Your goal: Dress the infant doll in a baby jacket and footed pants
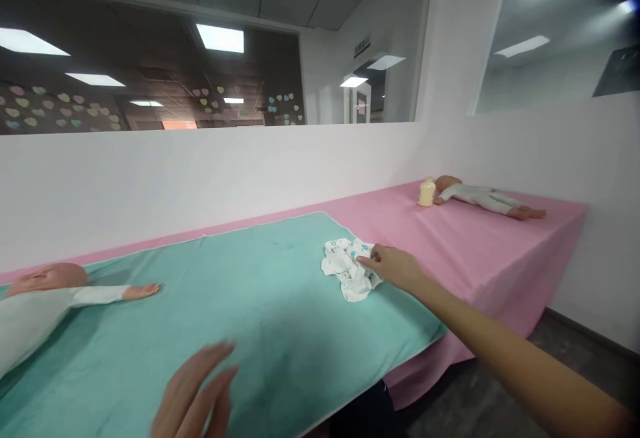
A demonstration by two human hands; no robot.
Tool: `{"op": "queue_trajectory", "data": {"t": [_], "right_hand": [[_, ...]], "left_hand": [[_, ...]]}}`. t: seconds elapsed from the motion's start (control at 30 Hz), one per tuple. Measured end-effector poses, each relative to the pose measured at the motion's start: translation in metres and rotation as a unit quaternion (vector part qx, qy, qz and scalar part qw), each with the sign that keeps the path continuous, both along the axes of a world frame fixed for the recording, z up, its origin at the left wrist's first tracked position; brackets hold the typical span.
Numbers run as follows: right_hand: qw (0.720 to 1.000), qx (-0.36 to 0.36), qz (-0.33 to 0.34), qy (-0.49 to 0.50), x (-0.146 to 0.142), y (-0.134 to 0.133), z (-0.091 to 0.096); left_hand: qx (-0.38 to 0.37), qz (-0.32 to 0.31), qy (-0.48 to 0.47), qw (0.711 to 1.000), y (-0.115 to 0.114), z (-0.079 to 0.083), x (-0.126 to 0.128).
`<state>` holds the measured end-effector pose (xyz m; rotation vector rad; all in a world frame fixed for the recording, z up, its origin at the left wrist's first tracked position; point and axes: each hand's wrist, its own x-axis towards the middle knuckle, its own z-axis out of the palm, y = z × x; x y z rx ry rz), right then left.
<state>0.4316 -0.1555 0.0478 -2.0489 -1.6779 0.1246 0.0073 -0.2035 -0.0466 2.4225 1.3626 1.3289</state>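
A crumpled white cloth point(350, 268) with a small blue-green print lies near the right end of the green blanket point(240, 278). My right hand point(397, 268) is over the cloth's right edge, its fingers bent and the thumb reaching across the fabric. A small gap shows between thumb and fingers, and no fold is visibly gripped. At the bottom, my left hand point(197, 395) hovers over the blanket with fingers loosely bent and apart, holding nothing. On the far left a baby doll point(37, 315) in white clothing lies on its back, one arm stretched toward the middle; its lower body is out of view.
Beneath the blanket is a table with a pink cover point(450, 251). Toward its far right end stand a cream-coloured bottle point(427, 193) and a second doll point(475, 195) in white. A white wall point(225, 171) with windows runs along the back.
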Motion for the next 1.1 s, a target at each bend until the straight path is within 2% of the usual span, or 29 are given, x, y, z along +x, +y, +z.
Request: {"op": "queue_trajectory", "data": {"t": [0.07,0.13,0.17,0.23,0.33,0.4,0.5,0.57,0.67,0.73,0.8,0.87,0.9,0.93,1.0,1.03,1.1], "right_hand": [[0.999,-0.041,0.012,-0.021,-0.015,0.018,-0.001],[0.997,-0.060,0.019,-0.035,-0.029,0.033,-0.005],[0.998,-0.052,0.021,-0.035,-0.034,0.037,-0.008],[0.999,0.002,0.033,-0.010,-0.041,0.042,-0.015],[0.985,0.117,0.048,0.114,-0.046,0.042,-0.025],[0.955,0.171,0.042,0.237,-0.054,0.045,-0.025],[0.899,0.201,0.040,0.387,-0.083,0.060,-0.010],[0.873,0.234,0.071,0.421,-0.112,0.073,0.009],[0.837,0.300,0.180,0.420,-0.158,0.088,0.048],[0.802,0.291,0.274,0.444,-0.183,0.089,0.076],[0.749,0.256,0.367,0.489,-0.201,0.084,0.102],[0.695,0.227,0.438,0.523,-0.211,0.077,0.123],[0.677,0.213,0.464,0.529,-0.214,0.075,0.130],[0.668,0.197,0.487,0.527,-0.216,0.074,0.135],[0.677,0.156,0.519,0.498,-0.219,0.078,0.134],[0.693,0.133,0.528,0.472,-0.220,0.083,0.128],[0.744,0.092,0.523,0.407,-0.219,0.095,0.106]], "left_hand": [[-0.031,-0.058,-0.025,0.998,0.039,0.034,0.052],[-0.122,-0.095,-0.061,0.986,0.080,0.052,0.092],[-0.165,-0.108,-0.088,0.976,0.099,0.053,0.104],[-0.222,-0.098,-0.171,0.955,0.130,0.043,0.112],[-0.288,-0.093,-0.299,0.905,0.155,0.017,0.099],[-0.318,-0.104,-0.373,0.865,0.160,0.008,0.088],[-0.346,-0.120,-0.469,0.804,0.159,0.013,0.079],[-0.362,-0.152,-0.512,0.764,0.156,0.022,0.076],[-0.389,-0.235,-0.526,0.719,0.149,0.034,0.073],[-0.390,-0.286,-0.514,0.708,0.144,0.039,0.071],[-0.389,-0.311,-0.496,0.711,0.140,0.041,0.070],[-0.398,-0.306,-0.477,0.721,0.139,0.042,0.071],[-0.406,-0.297,-0.469,0.726,0.138,0.042,0.071],[-0.413,-0.289,-0.465,0.728,0.139,0.042,0.071],[-0.413,-0.284,-0.472,0.725,0.140,0.043,0.071],[-0.411,-0.288,-0.482,0.718,0.141,0.043,0.071],[-0.403,-0.300,-0.511,0.697,0.143,0.044,0.069]]}}
